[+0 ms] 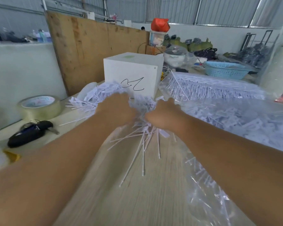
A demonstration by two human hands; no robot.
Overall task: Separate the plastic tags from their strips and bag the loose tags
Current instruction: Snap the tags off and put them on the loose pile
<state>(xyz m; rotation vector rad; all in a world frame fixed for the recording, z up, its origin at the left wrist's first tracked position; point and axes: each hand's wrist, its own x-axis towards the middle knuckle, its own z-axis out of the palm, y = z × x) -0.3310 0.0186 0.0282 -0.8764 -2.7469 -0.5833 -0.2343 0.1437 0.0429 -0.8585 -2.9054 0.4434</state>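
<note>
Fingers (121, 101) buried in tags (142, 105), wooden table (153, 185), metal-walled workshop

A pale wood-grain table (153, 185) fills the lower frame. At centre left a roll of clear packing tape (39, 107) lies flat, and just below it a black key pouch (29, 134) with keys. A white box (132, 74) with a black scribble stands at upper centre. White plastic tag strips (144, 144) fan out at centre on a clear plastic sheet (203, 190). To the right lies a clear bag of tags (235, 116), and a blue basket (225, 70) sits at upper right.
</note>
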